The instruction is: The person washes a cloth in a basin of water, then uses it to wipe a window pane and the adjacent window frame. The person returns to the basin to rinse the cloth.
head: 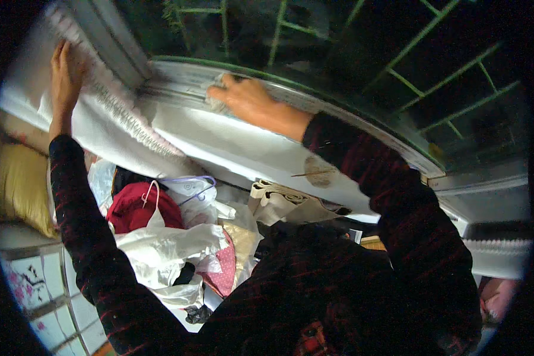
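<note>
My right hand [249, 98] presses a crumpled light-coloured cloth [216, 94] onto the white window track [178, 80], close to the dark window pane [329, 49]. At the upper left, my left hand [66, 75] rests against a pale curtain [115, 133] with a gathered, ruffled edge; its fingers are slightly apart, and whether they grip the fabric cannot be told. A white sill [231, 133] runs below the track. A brownish round patch [319, 171] with a thin brown stick-like thing [311, 174] across it lies on the sill, near my right sleeve.
Below the sill are a red cloth item [131, 207], a purple hanger [196, 180], plastic bags [173, 244], a pink dotted item [222, 267] and a folded beige fabric [285, 202]. A yellowish cushion [22, 187] is at left. The window frame [120, 44] rises beside the curtain.
</note>
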`<action>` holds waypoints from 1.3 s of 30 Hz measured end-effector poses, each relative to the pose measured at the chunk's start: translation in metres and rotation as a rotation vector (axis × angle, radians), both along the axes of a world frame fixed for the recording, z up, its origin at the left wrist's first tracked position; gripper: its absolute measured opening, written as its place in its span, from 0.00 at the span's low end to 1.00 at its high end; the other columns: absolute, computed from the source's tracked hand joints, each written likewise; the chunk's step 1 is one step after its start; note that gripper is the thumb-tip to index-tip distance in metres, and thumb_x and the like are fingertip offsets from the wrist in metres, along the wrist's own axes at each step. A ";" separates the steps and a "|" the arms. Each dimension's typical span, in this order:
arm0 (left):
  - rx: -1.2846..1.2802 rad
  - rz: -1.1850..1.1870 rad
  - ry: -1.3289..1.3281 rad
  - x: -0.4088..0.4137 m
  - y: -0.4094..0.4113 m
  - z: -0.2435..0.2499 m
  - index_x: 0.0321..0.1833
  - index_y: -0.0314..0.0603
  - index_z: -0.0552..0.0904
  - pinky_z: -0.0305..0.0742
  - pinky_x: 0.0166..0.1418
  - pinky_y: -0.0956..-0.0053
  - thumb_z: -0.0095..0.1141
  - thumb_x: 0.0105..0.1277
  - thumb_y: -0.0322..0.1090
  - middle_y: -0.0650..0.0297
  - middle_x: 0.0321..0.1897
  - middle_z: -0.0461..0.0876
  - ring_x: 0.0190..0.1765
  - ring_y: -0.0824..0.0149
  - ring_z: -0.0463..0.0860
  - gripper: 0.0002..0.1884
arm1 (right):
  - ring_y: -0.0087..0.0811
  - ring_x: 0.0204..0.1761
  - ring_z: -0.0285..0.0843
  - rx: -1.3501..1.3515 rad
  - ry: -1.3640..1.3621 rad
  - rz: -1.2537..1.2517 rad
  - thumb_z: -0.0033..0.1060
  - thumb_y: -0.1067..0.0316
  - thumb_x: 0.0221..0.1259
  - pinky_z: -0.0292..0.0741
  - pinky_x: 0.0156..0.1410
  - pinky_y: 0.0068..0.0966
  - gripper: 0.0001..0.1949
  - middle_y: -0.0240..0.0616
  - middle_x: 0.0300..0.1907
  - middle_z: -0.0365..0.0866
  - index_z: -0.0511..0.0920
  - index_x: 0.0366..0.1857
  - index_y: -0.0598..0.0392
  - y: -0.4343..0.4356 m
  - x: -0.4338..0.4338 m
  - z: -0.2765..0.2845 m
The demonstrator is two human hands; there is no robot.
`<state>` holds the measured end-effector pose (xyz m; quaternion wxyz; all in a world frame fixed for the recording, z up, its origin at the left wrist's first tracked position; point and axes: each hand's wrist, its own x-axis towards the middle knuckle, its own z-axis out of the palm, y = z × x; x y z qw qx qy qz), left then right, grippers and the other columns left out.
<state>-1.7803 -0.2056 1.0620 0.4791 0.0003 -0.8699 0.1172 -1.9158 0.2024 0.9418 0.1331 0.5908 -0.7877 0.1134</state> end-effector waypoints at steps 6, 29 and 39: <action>0.020 0.100 -0.075 0.012 -0.029 -0.005 0.73 0.40 0.62 0.60 0.75 0.61 0.60 0.67 0.35 0.48 0.73 0.59 0.73 0.48 0.61 0.33 | 0.49 0.35 0.84 0.142 -0.134 -0.258 0.61 0.75 0.48 0.78 0.35 0.40 0.26 0.55 0.49 0.77 0.78 0.57 0.49 0.044 0.011 -0.029; 0.073 0.180 -0.203 0.003 -0.022 -0.004 0.75 0.41 0.59 0.65 0.71 0.59 0.58 0.69 0.42 0.48 0.74 0.54 0.72 0.48 0.63 0.35 | 0.39 0.39 0.81 -0.090 0.213 -0.485 0.57 0.70 0.52 0.80 0.31 0.33 0.21 0.38 0.46 0.72 0.76 0.53 0.40 0.281 0.030 0.026; -0.013 0.162 -0.185 0.007 -0.032 0.003 0.74 0.41 0.60 0.60 0.74 0.60 0.60 0.68 0.44 0.47 0.74 0.55 0.74 0.47 0.59 0.36 | 0.37 0.42 0.81 0.074 0.212 -0.154 0.64 0.71 0.43 0.81 0.37 0.33 0.19 0.39 0.42 0.72 0.79 0.45 0.46 0.196 0.008 -0.004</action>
